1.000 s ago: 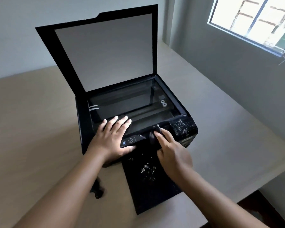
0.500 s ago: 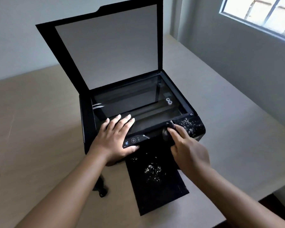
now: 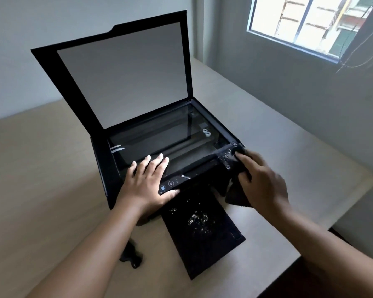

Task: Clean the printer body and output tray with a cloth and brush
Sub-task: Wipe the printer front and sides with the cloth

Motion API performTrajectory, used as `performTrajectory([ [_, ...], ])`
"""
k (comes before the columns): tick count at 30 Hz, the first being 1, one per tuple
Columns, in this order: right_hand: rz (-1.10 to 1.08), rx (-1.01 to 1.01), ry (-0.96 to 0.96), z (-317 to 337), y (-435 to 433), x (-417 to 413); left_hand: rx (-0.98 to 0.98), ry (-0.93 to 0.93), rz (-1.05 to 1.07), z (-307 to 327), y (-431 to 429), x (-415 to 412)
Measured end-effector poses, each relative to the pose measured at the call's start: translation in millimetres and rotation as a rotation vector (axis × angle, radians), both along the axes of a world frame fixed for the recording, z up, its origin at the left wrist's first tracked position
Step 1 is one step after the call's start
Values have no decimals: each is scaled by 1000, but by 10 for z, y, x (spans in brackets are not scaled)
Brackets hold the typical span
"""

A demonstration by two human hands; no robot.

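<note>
We see a black flatbed printer (image 3: 108,168) w/ its scanner lid (image 3: 121,69) raised, sitting on a pale beige tabletop (image 3: 41,168). The lid's pale grey inner panel faces us; the dark scanner glass (image 3: 170,134) lies open below it.

Left hand (image 3: 148,181): flat and open, palm down on the near-left part of the printer top, fingers spread & reaching onto the near edge of the glass, thumb lying along the front edge beside the small control panel w/ round button icons (image 3: 170,184).

Right hand (image 3: 262,182): motion-blurred, at the printer's near-right corner, fingers curled and pressing a dark black cloth (image 3: 235,194) against that corner. Part of the cloth hangs down the front of the printer, below & left of the hand. Pale crumb-like debris (image 3: 228,157) shows on the corner just left of the fingertips.

The black flat output tray (image 3: 215,254) sticks out from the printer front toward us, lying on the table btwn the two forearms. More pale specks (image 3: 199,220) are scattered on its far half, none touched by either hand.

A small black object (image 3: 131,254) lies on the table near the left forearm, left of the tray; partly hidden, so we can't tell if it's the brush.

Far right, a bright window (image 3: 306,24) in a grey wall.
</note>
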State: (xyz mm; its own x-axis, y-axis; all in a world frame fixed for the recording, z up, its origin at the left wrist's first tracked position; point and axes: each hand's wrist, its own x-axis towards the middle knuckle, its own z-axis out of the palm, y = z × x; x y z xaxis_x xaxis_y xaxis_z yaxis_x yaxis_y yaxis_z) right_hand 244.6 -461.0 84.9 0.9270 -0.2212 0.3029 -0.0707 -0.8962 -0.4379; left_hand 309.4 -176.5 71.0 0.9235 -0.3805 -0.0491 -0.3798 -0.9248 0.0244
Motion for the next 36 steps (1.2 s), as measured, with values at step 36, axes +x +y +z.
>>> performTrajectory([
  [36, 9, -91, -62, -329, -40, 413, -4, -136, 35, -18, -618, 120],
])
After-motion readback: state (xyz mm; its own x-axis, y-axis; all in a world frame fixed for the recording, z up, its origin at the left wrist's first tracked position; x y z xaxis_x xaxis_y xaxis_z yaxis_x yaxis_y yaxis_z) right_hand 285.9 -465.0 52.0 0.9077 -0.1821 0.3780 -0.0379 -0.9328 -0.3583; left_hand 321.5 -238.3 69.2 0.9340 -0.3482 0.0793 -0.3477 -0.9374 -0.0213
